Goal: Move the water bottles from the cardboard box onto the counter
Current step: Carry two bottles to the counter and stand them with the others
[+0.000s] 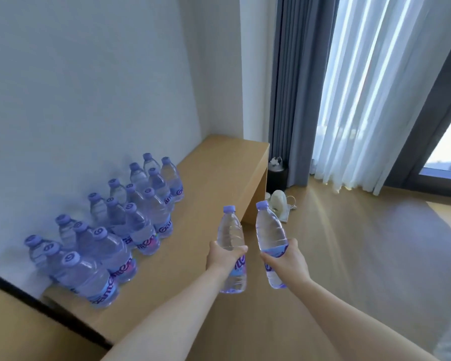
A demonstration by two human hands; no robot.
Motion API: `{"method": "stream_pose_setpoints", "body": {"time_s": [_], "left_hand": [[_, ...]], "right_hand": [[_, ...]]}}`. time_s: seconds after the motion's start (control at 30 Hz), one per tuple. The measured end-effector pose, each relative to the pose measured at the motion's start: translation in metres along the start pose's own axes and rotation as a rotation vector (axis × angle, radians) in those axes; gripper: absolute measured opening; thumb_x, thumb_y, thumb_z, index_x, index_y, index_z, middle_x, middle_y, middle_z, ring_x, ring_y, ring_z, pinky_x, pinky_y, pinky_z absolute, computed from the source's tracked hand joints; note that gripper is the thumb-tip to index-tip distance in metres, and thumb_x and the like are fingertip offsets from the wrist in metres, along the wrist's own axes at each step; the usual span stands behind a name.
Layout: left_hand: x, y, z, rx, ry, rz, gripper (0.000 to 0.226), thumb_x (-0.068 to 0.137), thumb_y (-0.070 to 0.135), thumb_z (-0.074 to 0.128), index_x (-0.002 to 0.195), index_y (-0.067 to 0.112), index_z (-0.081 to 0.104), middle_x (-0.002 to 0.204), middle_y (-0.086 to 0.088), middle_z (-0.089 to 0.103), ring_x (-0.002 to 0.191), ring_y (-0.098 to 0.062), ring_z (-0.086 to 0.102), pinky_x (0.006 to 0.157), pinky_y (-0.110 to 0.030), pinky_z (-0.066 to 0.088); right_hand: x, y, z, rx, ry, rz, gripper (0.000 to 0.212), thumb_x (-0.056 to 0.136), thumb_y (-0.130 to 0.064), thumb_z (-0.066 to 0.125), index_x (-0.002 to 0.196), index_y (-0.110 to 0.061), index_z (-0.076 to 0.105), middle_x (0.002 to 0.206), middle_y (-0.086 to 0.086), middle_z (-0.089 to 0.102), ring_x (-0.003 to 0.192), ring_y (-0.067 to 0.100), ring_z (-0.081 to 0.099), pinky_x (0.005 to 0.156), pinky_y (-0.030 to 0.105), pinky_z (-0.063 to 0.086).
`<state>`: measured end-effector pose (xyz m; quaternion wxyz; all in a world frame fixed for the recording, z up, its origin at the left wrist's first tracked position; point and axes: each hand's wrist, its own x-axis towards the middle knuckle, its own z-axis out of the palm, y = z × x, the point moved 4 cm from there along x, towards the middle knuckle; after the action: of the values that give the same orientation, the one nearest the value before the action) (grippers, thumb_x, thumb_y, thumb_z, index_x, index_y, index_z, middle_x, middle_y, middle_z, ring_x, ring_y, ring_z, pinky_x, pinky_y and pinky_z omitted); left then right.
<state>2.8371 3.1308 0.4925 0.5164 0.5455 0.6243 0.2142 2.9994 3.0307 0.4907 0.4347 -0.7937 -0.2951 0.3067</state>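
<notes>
Many water bottles (130, 230) are already stood in rows on the desk (219, 173) by the wall, while one more bottle is held in each closed grip, left hand (225, 256) and right hand (284, 259), above its front edge, not yet set down; the cardboard box is not seen.

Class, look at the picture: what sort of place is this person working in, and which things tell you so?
Probably a hotel room or bedroom: a wooden counter along a plain wall, floor-length curtains over a glass door, and wood flooring.
</notes>
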Motion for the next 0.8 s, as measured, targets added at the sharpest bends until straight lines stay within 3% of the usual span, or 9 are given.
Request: {"method": "stream_pose_setpoints", "body": {"time_s": [0.17, 0.27, 0.4, 0.5, 0.6, 0.73, 0.8], "left_hand": [[0.07, 0.026, 0.008, -0.108, 0.038, -0.08, 0.065, 0.065, 0.039, 0.082, 0.112, 0.017, 0.043, 0.1, -0.003, 0.063, 0.089, -0.022, 0.064, 0.075, -0.032, 0.051], [0.11, 0.037, 0.01, -0.213, 0.107, -0.142, 0.062, 0.064, 0.033, 0.084, 0.11, 0.013, 0.047, 0.096, -0.007, 0.065, 0.081, -0.023, 0.066, 0.065, -0.029, 0.051], [0.162, 0.054, 0.006, -0.321, 0.196, -0.167, 0.061, 0.068, 0.031, 0.084, 0.117, 0.01, 0.054, 0.103, -0.012, 0.068, 0.088, -0.027, 0.068, 0.071, -0.031, 0.054], [0.187, 0.062, -0.004, -0.368, 0.318, -0.176, 0.061, 0.07, 0.029, 0.084, 0.116, 0.011, 0.048, 0.109, -0.01, 0.064, 0.092, -0.024, 0.064, 0.076, -0.033, 0.053], [0.203, 0.065, -0.015, -0.407, 0.42, -0.173, 0.062, 0.072, 0.03, 0.083, 0.114, 0.019, 0.04, 0.114, -0.006, 0.059, 0.082, -0.011, 0.057, 0.062, -0.025, 0.044], [0.219, 0.054, -0.028, -0.361, 0.464, -0.253, 0.081, 0.069, 0.036, 0.084, 0.135, 0.022, 0.038, 0.131, -0.008, 0.048, 0.112, -0.026, 0.054, 0.089, -0.037, 0.049], [0.229, 0.05, -0.034, -0.398, 0.505, -0.234, 0.084, 0.067, 0.036, 0.085, 0.136, 0.023, 0.04, 0.133, -0.009, 0.047, 0.116, -0.028, 0.053, 0.092, -0.038, 0.049]], "right_hand": [[0.088, -0.022, 0.025, -0.02, -0.091, -0.023, 0.048, 0.07, -0.042, 0.077, 0.097, -0.027, 0.04, 0.088, -0.008, 0.061, 0.075, 0.009, 0.062, 0.058, 0.029, 0.049], [0.141, -0.034, 0.044, -0.036, -0.183, -0.043, 0.052, 0.071, -0.043, 0.077, 0.103, -0.025, 0.04, 0.091, -0.006, 0.061, 0.08, 0.012, 0.062, 0.07, 0.036, 0.055], [0.213, -0.058, 0.067, -0.142, -0.354, -0.061, 0.054, 0.068, -0.044, 0.076, 0.106, -0.029, 0.04, 0.099, -0.002, 0.051, 0.103, 0.018, 0.048, 0.092, 0.043, 0.048], [0.253, -0.078, 0.087, -0.217, -0.507, -0.074, 0.057, 0.066, -0.041, 0.074, 0.109, -0.036, 0.037, 0.1, -0.004, 0.042, 0.105, 0.017, 0.038, 0.09, 0.037, 0.044], [0.278, -0.098, 0.111, -0.242, -0.628, -0.111, 0.056, 0.062, -0.039, 0.073, 0.105, -0.037, 0.037, 0.1, -0.004, 0.048, 0.111, 0.021, 0.041, 0.091, 0.04, 0.047], [0.292, -0.115, 0.147, -0.224, -0.747, -0.119, 0.061, 0.06, -0.038, 0.076, 0.107, -0.032, 0.038, 0.108, 0.006, 0.056, 0.111, 0.026, 0.051, 0.085, 0.041, 0.053], [0.296, -0.123, 0.165, -0.211, -0.792, -0.131, 0.062, 0.062, -0.035, 0.077, 0.109, -0.028, 0.038, 0.108, 0.006, 0.057, 0.107, 0.025, 0.055, 0.079, 0.039, 0.055]]}}
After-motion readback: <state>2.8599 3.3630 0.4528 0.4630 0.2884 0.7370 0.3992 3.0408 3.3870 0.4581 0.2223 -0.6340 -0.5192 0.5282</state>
